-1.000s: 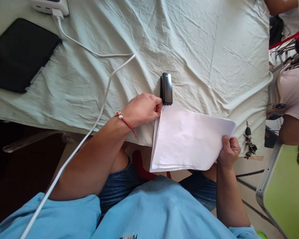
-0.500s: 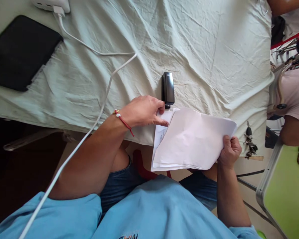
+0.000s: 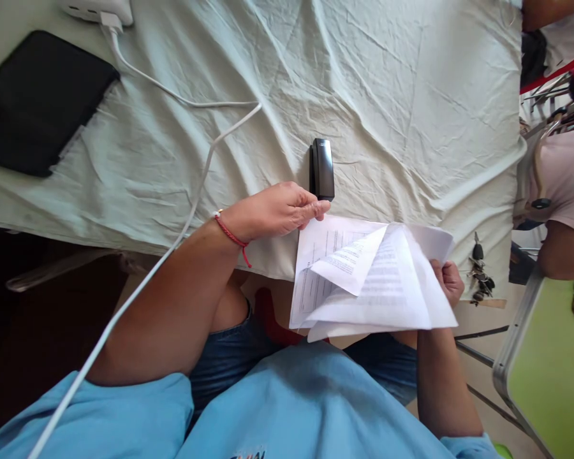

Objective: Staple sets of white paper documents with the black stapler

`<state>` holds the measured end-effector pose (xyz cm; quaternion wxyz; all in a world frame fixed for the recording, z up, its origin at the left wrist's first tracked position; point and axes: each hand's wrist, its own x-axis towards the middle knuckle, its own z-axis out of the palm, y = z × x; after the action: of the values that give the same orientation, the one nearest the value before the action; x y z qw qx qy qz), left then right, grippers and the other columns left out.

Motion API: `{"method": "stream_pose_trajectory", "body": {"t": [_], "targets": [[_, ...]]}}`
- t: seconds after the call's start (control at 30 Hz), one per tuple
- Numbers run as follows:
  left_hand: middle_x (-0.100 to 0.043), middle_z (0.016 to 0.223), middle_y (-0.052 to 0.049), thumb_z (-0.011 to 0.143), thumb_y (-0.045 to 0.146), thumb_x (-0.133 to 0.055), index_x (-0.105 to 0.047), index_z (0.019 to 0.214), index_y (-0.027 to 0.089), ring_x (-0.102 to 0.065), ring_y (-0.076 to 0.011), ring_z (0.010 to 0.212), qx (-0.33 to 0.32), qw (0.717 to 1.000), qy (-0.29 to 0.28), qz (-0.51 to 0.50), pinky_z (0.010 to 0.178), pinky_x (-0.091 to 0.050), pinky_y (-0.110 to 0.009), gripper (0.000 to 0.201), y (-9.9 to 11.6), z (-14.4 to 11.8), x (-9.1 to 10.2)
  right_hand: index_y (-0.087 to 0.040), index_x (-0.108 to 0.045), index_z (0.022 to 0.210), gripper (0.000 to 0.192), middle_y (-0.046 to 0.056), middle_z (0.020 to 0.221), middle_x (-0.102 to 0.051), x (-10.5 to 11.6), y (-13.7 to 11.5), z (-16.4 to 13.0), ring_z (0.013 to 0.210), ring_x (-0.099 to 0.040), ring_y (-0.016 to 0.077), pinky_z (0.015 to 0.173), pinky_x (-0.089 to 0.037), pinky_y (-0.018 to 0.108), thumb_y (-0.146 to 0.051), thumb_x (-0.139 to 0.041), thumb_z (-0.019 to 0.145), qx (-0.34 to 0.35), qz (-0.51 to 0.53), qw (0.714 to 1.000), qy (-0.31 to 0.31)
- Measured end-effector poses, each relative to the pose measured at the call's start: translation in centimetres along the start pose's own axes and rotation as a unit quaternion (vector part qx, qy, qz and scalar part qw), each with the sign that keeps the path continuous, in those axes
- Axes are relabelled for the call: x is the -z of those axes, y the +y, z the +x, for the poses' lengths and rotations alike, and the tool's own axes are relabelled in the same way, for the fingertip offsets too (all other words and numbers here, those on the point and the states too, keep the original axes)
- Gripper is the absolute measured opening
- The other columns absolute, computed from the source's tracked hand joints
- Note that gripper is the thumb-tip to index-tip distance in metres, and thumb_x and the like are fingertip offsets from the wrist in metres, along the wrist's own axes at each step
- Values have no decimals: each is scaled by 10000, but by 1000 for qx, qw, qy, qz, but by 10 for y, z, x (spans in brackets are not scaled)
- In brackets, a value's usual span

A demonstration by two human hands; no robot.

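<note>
I hold a stack of white printed sheets (image 3: 363,280) over the near edge of a cloth-covered table (image 3: 363,95). My left hand (image 3: 280,210), with a red bracelet at the wrist, pinches the stack's upper left corner. My right hand (image 3: 447,280) grips the right edge and is mostly hidden behind the paper. The top sheets are folded back toward the right, showing printed text underneath. A black stapler (image 3: 322,169) lies on the cloth just beyond my left fingertips, apart from the paper.
A black tablet (image 3: 33,102) lies at the far left. A white charger (image 3: 98,9) and white cables (image 3: 196,166) cross the cloth. Keys (image 3: 478,271) hang at the table's right edge. Another person in pink (image 3: 564,185) sits at right beside a green chair (image 3: 550,363).
The top sheets have been peeled back from the left corner and flipped toward the right, exposing printed pages. My left hand stayed at the corner next to the stapler.
</note>
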<state>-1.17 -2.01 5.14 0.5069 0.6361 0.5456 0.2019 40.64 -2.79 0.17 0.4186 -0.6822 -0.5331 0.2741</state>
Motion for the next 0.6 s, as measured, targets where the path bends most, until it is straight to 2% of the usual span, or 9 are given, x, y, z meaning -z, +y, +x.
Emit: {"method": "stream_pose_trajectory", "body": {"t": [0.13,0.2,0.33,0.47,0.6], "targets": [[-669,807,-32,991,536,-538,-778,928,168,-602,-168,756,5,1000,-4,15,707,-417,-279,444,-1,1,-2,-208,-516,741,616,-71,644,-414,0,1,1,625,-328,90,571,-270,254,-722,-852,797,7,1,1000,14],[-681,835,-21,911,533,-671,-784,1030,167,-603,-167,757,6,1000,-18,25,703,-415,-273,401,-1,1,-3,-207,-527,748,619,-71,642,-418,-1,0,1,620,-330,88,568,-273,252,-736,-847,791,8,3,1000,17],[-689,863,-2,781,537,-835,-734,1279,172,-612,-172,742,10,997,-62,51,693,-418,-267,625,1,0,-5,-202,-551,760,616,-65,657,-437,-5,-4,0,628,-338,87,575,-290,246,-738,-853,779,11,4,1000,21],[-706,882,-11,782,479,-849,-699,1360,164,-626,-181,757,10,994,-75,85,711,-419,-270,675,3,0,-6,-202,-556,764,601,-62,666,-447,-6,-7,0,641,-349,92,574,-302,243,-724,-853,777,6,7,1000,22],[-720,886,-30,889,491,-731,-743,1244,153,-628,-177,763,-6,997,-42,72,717,-420,-273,491,-1,0,-7,-207,-547,771,610,-59,667,-462,-6,-7,0,630,-361,91,569,-312,243,-736,-850,767,1,6,1000,21]]}}
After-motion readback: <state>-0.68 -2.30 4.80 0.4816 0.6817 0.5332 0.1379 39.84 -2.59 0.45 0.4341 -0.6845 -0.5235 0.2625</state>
